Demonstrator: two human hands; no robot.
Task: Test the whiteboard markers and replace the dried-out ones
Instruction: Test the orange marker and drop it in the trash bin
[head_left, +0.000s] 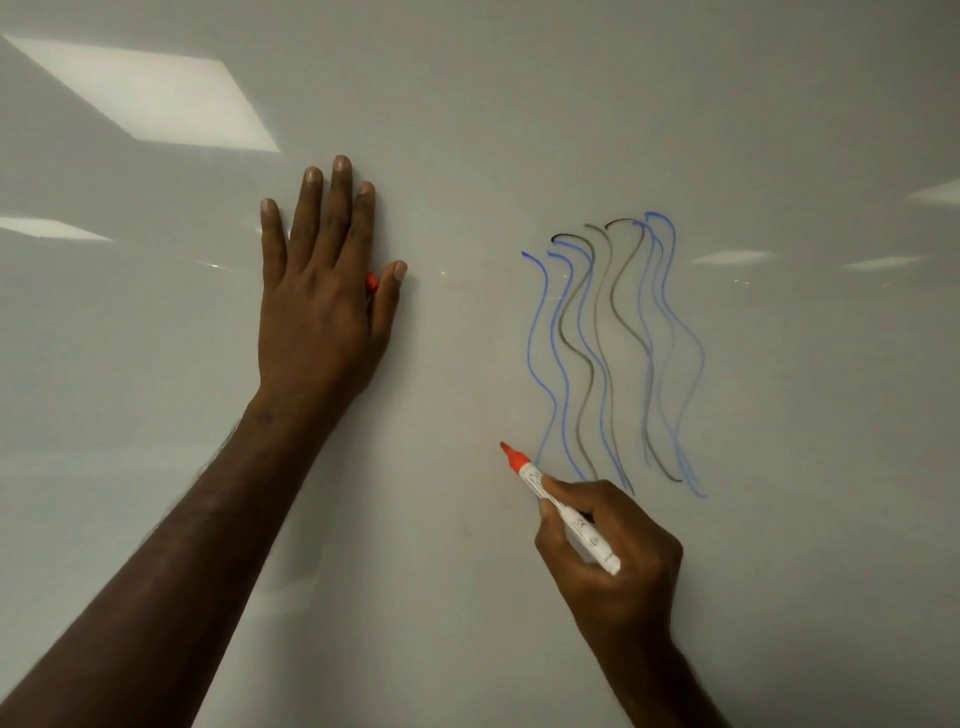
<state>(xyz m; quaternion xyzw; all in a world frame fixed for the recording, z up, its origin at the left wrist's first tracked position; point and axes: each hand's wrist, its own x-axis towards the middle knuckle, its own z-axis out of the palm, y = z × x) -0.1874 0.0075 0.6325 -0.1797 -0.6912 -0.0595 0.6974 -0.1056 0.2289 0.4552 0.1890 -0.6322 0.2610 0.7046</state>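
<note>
From the head camera, the glossy white whiteboard (519, 104) fills the view. The left hand (322, 291) lies flat against it with fingers straight, a small red marker cap (371, 283) tucked between thumb and forefinger. The right hand (608, 551) has its grip curled around a white-barrelled whiteboard marker with a red tip (563, 506), nib pointing up-left at or just off the board, beside the lower end of the wavy blue and black test lines (613, 353). Blue and black markers look already tested; only very faint reddish traces show, so I judge the red one dried out or barely tried. No replacement markers are in sight.
</note>
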